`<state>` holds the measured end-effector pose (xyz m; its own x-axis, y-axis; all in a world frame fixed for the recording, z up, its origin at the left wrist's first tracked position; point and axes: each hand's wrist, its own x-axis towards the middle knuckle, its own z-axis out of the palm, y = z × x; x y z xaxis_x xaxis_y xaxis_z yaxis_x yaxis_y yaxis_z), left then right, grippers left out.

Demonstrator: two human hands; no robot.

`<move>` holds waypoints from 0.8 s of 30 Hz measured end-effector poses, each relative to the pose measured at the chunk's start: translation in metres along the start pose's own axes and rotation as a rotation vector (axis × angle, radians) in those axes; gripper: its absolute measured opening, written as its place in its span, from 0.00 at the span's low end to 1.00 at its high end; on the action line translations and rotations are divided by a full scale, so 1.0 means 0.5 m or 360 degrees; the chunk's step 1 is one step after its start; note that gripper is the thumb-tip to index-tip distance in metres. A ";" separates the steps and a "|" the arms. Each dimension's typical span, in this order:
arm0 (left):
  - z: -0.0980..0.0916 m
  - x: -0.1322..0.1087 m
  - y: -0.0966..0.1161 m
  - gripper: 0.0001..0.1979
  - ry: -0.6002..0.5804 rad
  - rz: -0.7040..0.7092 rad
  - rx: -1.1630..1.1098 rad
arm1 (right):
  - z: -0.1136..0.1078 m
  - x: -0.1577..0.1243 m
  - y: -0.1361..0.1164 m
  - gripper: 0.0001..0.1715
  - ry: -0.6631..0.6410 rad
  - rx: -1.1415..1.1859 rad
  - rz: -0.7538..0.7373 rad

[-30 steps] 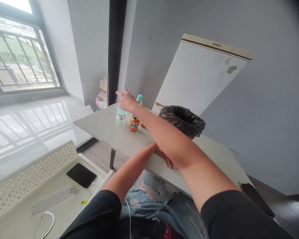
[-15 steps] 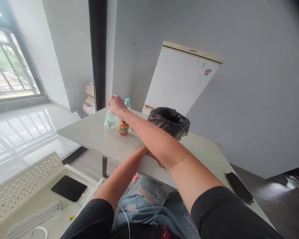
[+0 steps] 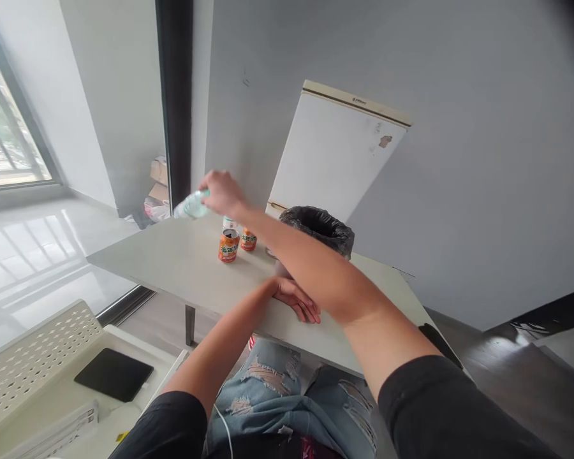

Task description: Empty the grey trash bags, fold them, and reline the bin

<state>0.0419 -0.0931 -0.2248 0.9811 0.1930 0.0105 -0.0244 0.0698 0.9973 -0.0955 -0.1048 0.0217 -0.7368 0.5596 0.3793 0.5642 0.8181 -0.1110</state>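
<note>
Head view, read from beside the desk (image 3: 172, 255): the person's right hand (image 3: 224, 193), left of centre, holds a blurred clear bottle (image 3: 191, 205) tilted above the desk's left part. Its fingers are clamped on one end; this grip presumably keeps the bottle clear of the upright front can (image 3: 229, 247) and rear can (image 3: 249, 241). Left hand (image 3: 296, 299), frame centre, rests on the desk, fingers extended, holding nothing; it probably serves as a prop. Obstructions: the right hand partly hides a second bottle (image 3: 229, 222); the right forearm (image 3: 287, 236) masks the lower part of the black-bagged bin (image 3: 345, 242).
</note>
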 end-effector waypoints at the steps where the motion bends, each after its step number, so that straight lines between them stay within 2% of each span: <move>1: -0.010 0.008 -0.008 0.18 -0.0078 -0.0025 -0.0042 | -0.058 -0.003 0.007 0.18 0.0106 -0.0040 -0.0033; 4: -0.034 0.022 -0.032 0.20 -0.0246 -0.0057 -0.0248 | -0.266 -0.039 0.036 0.17 0.0266 -0.0219 -0.0051; 7: -0.044 0.024 -0.045 0.19 -0.0293 -0.0076 -0.0379 | -0.453 -0.107 0.075 0.23 0.0264 -0.0367 0.0178; 9: -0.044 0.022 -0.047 0.19 -0.0294 -0.0074 -0.0398 | -0.529 -0.148 0.114 0.22 0.0203 -0.0441 0.0404; 11: -0.042 0.020 -0.044 0.19 -0.0308 -0.0051 -0.0399 | -0.560 -0.172 0.166 0.26 0.0086 -0.0496 0.0605; 13: -0.040 0.019 -0.042 0.19 -0.0326 -0.0028 -0.0396 | -0.553 -0.181 0.225 0.31 -0.0084 -0.0516 0.0725; 15: -0.040 0.018 -0.040 0.19 -0.0331 -0.0026 -0.0401 | -0.520 -0.184 0.279 0.31 -0.0248 -0.0534 0.0795; 18: -0.043 0.018 -0.042 0.19 -0.0314 -0.0057 -0.0418 | -0.439 -0.192 0.333 0.26 -0.0398 -0.0495 0.0845; 22: -0.046 0.018 -0.043 0.19 -0.0312 -0.0081 -0.0433 | -0.317 -0.211 0.364 0.17 -0.0610 -0.0319 0.0939; 24: -0.047 0.019 -0.044 0.18 -0.0317 -0.0083 -0.0437 | -0.266 -0.216 0.380 0.17 -0.0684 -0.0262 0.0979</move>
<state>0.0474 -0.0699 -0.2481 0.9999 -0.0105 0.0010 0.0026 0.3407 0.9402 0.1408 -0.0275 0.0819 -0.3333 0.9374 -0.1008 0.9428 0.3314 -0.0356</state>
